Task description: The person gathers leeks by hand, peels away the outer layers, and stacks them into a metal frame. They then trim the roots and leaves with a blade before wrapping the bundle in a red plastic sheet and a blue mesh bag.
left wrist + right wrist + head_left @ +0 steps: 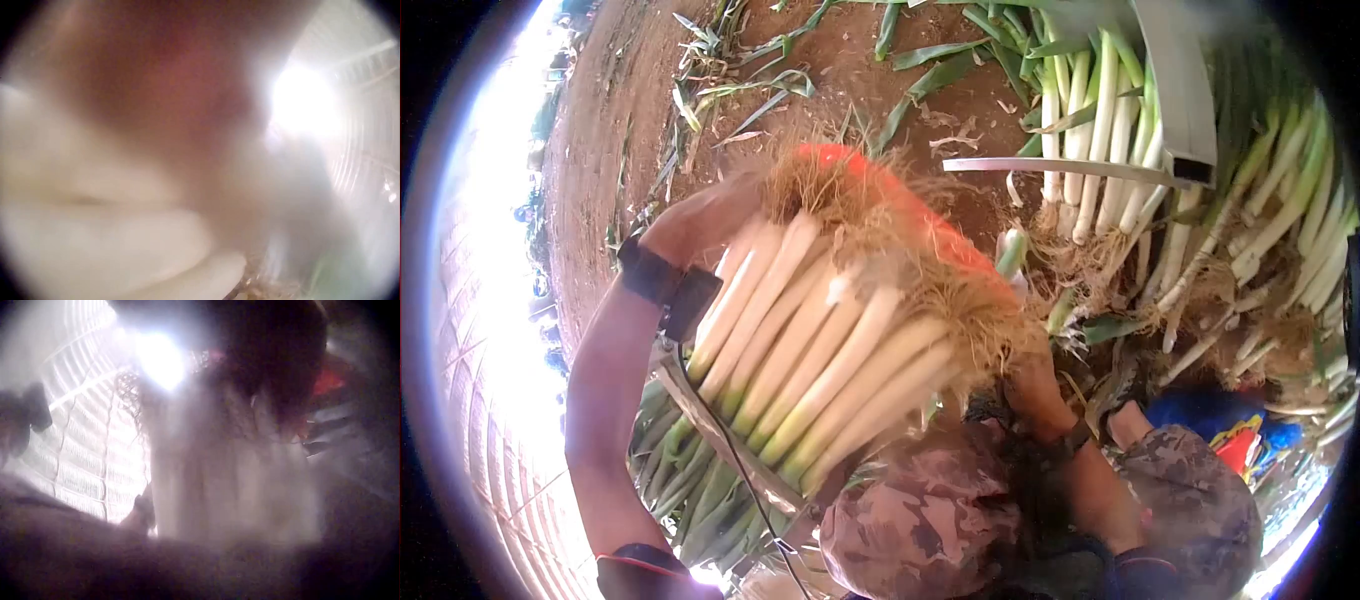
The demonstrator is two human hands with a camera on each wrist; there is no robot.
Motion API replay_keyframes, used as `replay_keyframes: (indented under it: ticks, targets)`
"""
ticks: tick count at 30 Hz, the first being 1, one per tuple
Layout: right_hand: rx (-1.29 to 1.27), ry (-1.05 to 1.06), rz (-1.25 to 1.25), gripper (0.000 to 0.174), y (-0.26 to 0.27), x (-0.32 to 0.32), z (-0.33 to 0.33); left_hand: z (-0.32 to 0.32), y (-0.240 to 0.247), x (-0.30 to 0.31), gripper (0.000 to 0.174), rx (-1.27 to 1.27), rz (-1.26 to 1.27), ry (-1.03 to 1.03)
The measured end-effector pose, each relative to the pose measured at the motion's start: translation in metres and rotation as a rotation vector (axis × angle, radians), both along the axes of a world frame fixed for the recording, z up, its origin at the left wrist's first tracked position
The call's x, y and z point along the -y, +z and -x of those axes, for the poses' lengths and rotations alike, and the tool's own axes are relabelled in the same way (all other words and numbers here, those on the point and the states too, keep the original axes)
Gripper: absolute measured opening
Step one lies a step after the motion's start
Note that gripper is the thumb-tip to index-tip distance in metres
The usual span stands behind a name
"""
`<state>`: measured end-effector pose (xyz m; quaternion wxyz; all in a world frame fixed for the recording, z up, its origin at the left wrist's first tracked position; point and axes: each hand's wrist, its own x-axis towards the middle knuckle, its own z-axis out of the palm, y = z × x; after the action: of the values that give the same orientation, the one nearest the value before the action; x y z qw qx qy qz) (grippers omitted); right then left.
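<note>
In the head view, a thick bundle of long green onions leans before me, white stems up and shaggy roots at the top. An orange-red strip shows behind the roots. My left hand is at the bundle's upper left side, blurred, its fingers hidden among the roots. Low on the right of the root end, my right hand is against the bundle, fingers also hidden. Blurred pale stems lie right beside the hand in the left wrist view. The right wrist view shows the stems upright.
A bar crosses under the bundle, with green leaves below it. More onions lie on the soil at the right, by a metal frame. Loose leaves litter the ground. A blue bag is near my camouflage-clad knee.
</note>
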<state>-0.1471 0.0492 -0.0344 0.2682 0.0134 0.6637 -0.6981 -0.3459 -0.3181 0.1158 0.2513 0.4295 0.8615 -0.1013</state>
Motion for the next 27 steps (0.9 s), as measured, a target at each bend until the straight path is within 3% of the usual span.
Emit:
replay_keyframes:
  ticks: [1, 2, 3, 5, 6, 8, 9, 11, 12, 13, 15, 17, 19, 21, 22, 24, 25, 27]
  targets:
    - [0.183, -0.26, 0.078, 0.049, 0.006, 0.003, -0.01, 0.002, 0.0, -0.003, 0.025, -0.066, 0.207, -0.095]
    - [0.198, -0.22, -0.041, 0.037, 0.014, -0.002, -0.015, 0.008, -0.028, 0.022, 0.012, -0.145, 0.245, -0.22]
    - [0.185, -0.22, -0.043, 0.037, 0.028, -0.001, -0.018, 0.009, -0.023, 0.02, 0.012, -0.158, 0.243, -0.217]
    - [0.011, -0.091, -0.447, 0.029, 0.054, 0.006, -0.023, 0.004, -0.009, 0.007, 0.011, -0.461, -0.035, -0.545]
    - [0.0, -0.092, -0.445, 0.029, 0.057, 0.006, -0.023, 0.001, -0.008, -0.002, 0.011, -0.471, -0.03, -0.544]
    - [-0.537, -0.276, -0.587, 0.023, 0.058, 0.006, -0.013, -0.007, -0.011, -0.023, 0.013, -0.373, 0.201, -0.081]
    - [-0.547, -0.279, -0.583, 0.023, 0.052, 0.005, -0.01, -0.012, -0.013, -0.034, 0.013, -0.384, 0.205, -0.079]
    - [-0.751, -0.326, -0.47, 0.019, 0.041, 0.003, -0.007, -0.022, -0.019, -0.049, 0.021, -0.223, -0.55, 0.802]
    - [-0.347, -0.31, -0.165, 0.02, 0.051, -0.001, -0.009, -0.018, -0.017, -0.05, 0.029, -0.131, -0.481, 0.933]
    - [-0.357, -0.306, -0.164, 0.02, 0.061, -0.002, -0.005, -0.015, -0.024, -0.044, 0.029, -0.14, -0.487, 0.936]
    - [0.199, -0.381, 0.384, 0.024, 0.073, -0.005, 0.011, -0.013, -0.039, -0.032, 0.027, -0.283, -0.503, 0.875]
    - [0.24, -0.275, 0.445, 0.025, 0.081, -0.011, 0.031, -0.02, -0.028, -0.046, 0.023, -0.34, -0.448, 0.873]
    - [0.271, -0.173, 0.509, 0.027, 0.097, -0.015, 0.053, -0.023, -0.018, -0.054, 0.022, -0.422, -0.36, 0.678]
    - [0.12, 0.125, 0.195, 0.023, 0.115, -0.015, 0.066, -0.019, -0.021, -0.054, 0.022, -0.476, -0.304, 0.596]
    - [0.12, 0.128, 0.195, 0.023, 0.118, -0.009, 0.066, -0.018, -0.022, -0.053, 0.023, -0.525, -0.248, 0.513]
    - [-0.022, -0.02, -0.042, 0.024, 0.128, 0.016, 0.064, -0.028, -0.006, -0.057, 0.027, -0.532, -0.192, 0.547]
    - [-0.027, -0.012, -0.043, 0.024, 0.13, 0.029, 0.06, -0.035, 0.001, -0.056, 0.031, -0.538, -0.135, 0.58]
    - [-0.584, 0.106, -0.389, 0.023, 0.13, 0.052, 0.04, -0.053, 0.006, -0.029, 0.032, -0.516, -0.08, 0.69]
